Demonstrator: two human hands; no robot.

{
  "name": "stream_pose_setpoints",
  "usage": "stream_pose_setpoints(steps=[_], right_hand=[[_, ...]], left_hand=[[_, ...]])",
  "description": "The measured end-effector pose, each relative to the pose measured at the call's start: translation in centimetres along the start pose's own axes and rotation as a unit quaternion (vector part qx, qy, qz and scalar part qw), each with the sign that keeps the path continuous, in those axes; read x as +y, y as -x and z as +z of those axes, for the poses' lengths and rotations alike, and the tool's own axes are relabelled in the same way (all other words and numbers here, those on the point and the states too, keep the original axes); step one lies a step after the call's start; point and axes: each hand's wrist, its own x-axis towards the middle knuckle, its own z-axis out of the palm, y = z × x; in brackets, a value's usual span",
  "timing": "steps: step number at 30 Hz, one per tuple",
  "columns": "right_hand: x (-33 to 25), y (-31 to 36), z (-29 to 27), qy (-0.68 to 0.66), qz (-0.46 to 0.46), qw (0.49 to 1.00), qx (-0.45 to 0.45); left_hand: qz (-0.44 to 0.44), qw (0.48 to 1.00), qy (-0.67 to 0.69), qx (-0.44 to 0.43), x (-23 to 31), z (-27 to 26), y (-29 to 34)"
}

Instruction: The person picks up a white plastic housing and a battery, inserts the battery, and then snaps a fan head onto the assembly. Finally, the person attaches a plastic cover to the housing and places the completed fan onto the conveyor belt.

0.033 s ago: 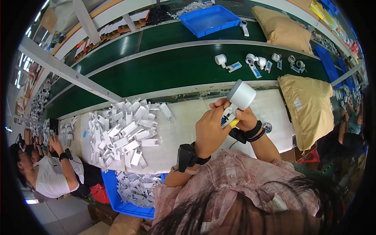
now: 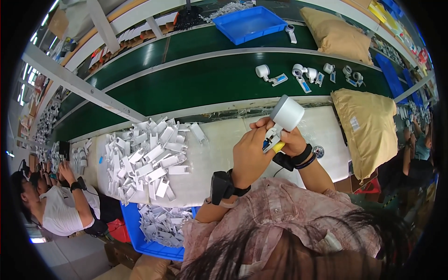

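Note:
Both hands hold one white device with a drum-shaped head [image 2: 288,113] and a grey end face, tilted up and away from me. Its narrow handle, with parts showing inside, lies between my fingers. My left hand [image 2: 252,148] wraps the handle from the left, its fingers partly hidden behind it. On the other side my right hand [image 2: 294,142] grips just below the head, thumb against the handle. Something yellow [image 2: 279,146] shows between my hands under the handle; its kind I cannot tell. To the left lies a heap of white plastic handle shells [image 2: 151,154] on the pale worktop [image 2: 217,163].
A blue bin [image 2: 135,233] of white parts stands below the worktop's near edge. Beyond runs a green conveyor [image 2: 200,81] carrying several similar devices [image 2: 305,77]. A brown sack [image 2: 366,130] lies at right, a blue tray [image 2: 249,25] farther back. Another person [image 2: 65,210] sits at left.

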Motion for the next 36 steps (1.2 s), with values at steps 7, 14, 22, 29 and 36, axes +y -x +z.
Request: stream_pose_setpoints(steps=[7, 14, 22, 29, 36], right_hand=[[0.1, 0.7, 0.7, 0.011, 0.0, 0.999, 0.031], [0.0, 1.3, 1.2, 0.178, 0.175, 0.964, 0.095], [2.4, 2.3, 1.1, 0.508, -0.08, 0.836, 0.192], [1.2, 3.3, 4.6, 0.605, -0.042, 0.787, 0.111], [2.2, 3.6, 4.2, 0.528, -0.007, 0.84, 0.127]], left_hand=[[0.014, 0.98, 0.195, -0.034, -0.7, -0.2, 0.6], [-0.331, 0.736, 0.562, -0.182, -3.9, 1.5, 1.8], [-0.342, 0.68, 0.648, -0.023, -4.2, 2.4, 2.8], [-0.289, 0.668, 0.684, 0.044, -4.5, 2.7, 4.1], [-0.287, 0.645, 0.706, 0.062, -4.2, 2.9, 4.6]])
